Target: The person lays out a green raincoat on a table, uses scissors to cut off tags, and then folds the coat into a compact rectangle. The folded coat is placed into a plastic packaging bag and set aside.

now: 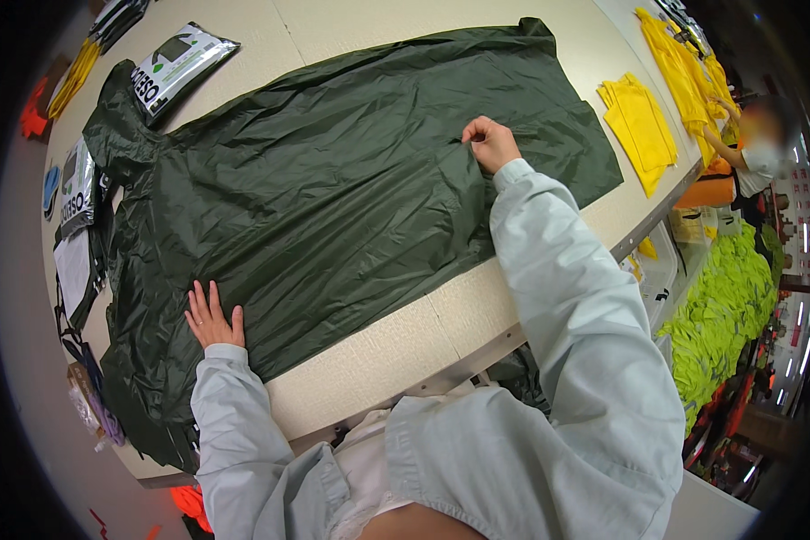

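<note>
A dark green raincoat (333,171) of thin, shiny fabric lies spread across the table (396,346), creased along its length, with its hooded end to the left. My left hand (214,317) rests flat on it near the lower left, fingers spread. Farther right, my right hand (492,144) pinches a bit of the raincoat's fabric between thumb and fingers, and folds run from that spot toward the near edge. Any fastener or seam under the right fingertips is too small to make out.
Silver-and-white packages (182,67) sit beside the hood. Folded yellow garments (639,126) lie at the table's right, where another person (747,157) handles yellow fabric. A heap of lime-yellow garments (724,310) fills the space beyond the table's right edge.
</note>
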A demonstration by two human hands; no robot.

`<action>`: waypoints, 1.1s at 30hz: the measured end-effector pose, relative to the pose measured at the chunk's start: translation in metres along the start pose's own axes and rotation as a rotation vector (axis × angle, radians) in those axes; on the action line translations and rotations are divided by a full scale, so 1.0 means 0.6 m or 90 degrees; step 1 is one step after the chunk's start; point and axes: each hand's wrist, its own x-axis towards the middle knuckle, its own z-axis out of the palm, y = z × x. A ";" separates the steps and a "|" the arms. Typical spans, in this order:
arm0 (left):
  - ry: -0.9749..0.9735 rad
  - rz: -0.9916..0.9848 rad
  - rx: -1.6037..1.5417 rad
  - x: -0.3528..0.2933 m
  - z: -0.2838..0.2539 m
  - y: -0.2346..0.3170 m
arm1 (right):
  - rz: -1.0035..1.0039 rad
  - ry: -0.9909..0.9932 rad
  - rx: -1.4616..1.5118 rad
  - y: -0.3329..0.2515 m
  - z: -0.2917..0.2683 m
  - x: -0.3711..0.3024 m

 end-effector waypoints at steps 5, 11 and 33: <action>0.012 -0.004 0.008 0.001 0.002 0.002 | 0.016 0.068 0.424 -0.046 0.020 -0.026; 0.009 -0.002 0.006 0.002 0.000 0.001 | 0.138 -0.432 0.548 -0.036 -0.013 0.009; 0.005 -0.017 0.010 -0.001 0.000 0.004 | 0.154 -0.210 0.288 -0.064 -0.066 -0.174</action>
